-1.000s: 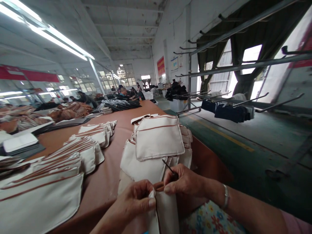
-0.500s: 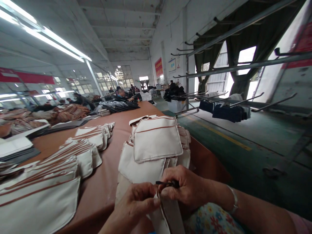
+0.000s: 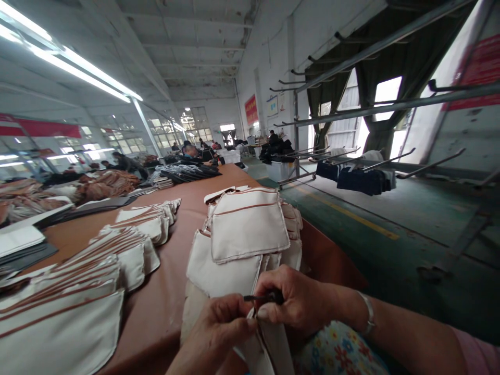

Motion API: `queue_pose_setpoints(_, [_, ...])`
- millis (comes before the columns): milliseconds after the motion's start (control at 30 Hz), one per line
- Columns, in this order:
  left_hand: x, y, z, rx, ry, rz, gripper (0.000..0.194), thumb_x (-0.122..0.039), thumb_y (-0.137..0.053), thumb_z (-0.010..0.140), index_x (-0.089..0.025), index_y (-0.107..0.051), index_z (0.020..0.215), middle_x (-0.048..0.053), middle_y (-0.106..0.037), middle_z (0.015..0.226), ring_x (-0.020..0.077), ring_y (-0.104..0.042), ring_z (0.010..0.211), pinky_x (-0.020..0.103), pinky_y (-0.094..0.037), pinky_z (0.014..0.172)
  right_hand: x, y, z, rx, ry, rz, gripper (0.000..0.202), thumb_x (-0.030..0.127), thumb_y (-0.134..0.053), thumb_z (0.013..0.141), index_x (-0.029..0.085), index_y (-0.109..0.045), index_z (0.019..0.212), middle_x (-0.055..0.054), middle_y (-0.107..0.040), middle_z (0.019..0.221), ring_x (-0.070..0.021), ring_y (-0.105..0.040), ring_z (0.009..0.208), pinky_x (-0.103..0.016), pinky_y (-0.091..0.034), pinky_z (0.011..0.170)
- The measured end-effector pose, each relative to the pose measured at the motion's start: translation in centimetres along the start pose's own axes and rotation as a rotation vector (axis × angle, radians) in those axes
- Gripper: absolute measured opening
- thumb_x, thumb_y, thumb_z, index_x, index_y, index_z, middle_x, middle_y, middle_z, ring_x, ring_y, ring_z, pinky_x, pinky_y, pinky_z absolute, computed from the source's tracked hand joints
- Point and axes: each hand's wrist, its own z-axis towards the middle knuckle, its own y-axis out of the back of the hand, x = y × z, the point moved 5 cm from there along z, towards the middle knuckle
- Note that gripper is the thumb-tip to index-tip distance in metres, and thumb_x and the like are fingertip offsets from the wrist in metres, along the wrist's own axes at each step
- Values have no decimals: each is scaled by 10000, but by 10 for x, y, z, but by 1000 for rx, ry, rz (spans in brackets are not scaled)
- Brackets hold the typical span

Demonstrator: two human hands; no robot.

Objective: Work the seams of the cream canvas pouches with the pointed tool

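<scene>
At the table's near edge, my left hand (image 3: 221, 325) pinches the top edge of a cream fabric piece with brown edging (image 3: 269, 341), which hangs down over my lap. My right hand (image 3: 291, 299) is closed around a small dark tool with a thin pointed end (image 3: 253, 298); its exact kind is hard to make out. The tool's tip lies across the fabric edge, close to my left fingertips. Just beyond both hands sits a pile of cream fabric pouches (image 3: 250, 224) with brown stripes, the top one lying flat.
Overlapping rows of similar cream pouches (image 3: 62, 323) cover the left of the brown tabletop (image 3: 167, 291). Dark bundled pieces (image 3: 187, 172) lie farther back, near a seated person (image 3: 191, 151). To the right stands a metal rack (image 3: 351, 117) with protruding arms and dark folded goods.
The dark tool's tip has shifted slightly left and down across the fabric edge. Both hands keep their grip, and the whole view has turned a little to the right.
</scene>
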Motion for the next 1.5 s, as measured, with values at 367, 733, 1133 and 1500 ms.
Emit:
queue_pose_setpoints(367, [6,-18,5,157,-7,-200,308,-350,-887,613,-106,-717,692,33,-662,623,105,-553,553,209,-371,561,-15,-5,9,134,9,-62,120,137,-561,795,119,-678,816,25,-585,644,-93,-515,588,-174,-379,536])
queue_pose_setpoints(733, [12,-17,10,122,9,-295,272,-324,-896,600,-134,-732,706,28,-677,613,110,-578,517,213,-408,537,15,17,-13,-166,354,-261,82,168,-557,808,145,-636,810,-32,-593,735,-141,-542,671,-244,-421,635])
queue_pose_setpoints(1133, [10,-21,12,145,-17,-9,405,-455,-867,606,-122,-638,618,-36,-478,558,57,-298,507,203,-186,476,21,-3,-17,18,422,-615,156,140,-527,736,126,-611,867,-75,-613,752,-181,-560,683,-253,-416,573])
queue_pose_setpoints(1500, [15,-25,-1,60,58,-247,218,-264,-825,610,-107,-728,726,71,-694,692,162,-586,606,252,-409,596,-5,14,-11,53,-139,152,219,335,-594,868,135,-590,957,1,-598,754,-87,-507,573,-170,-406,506])
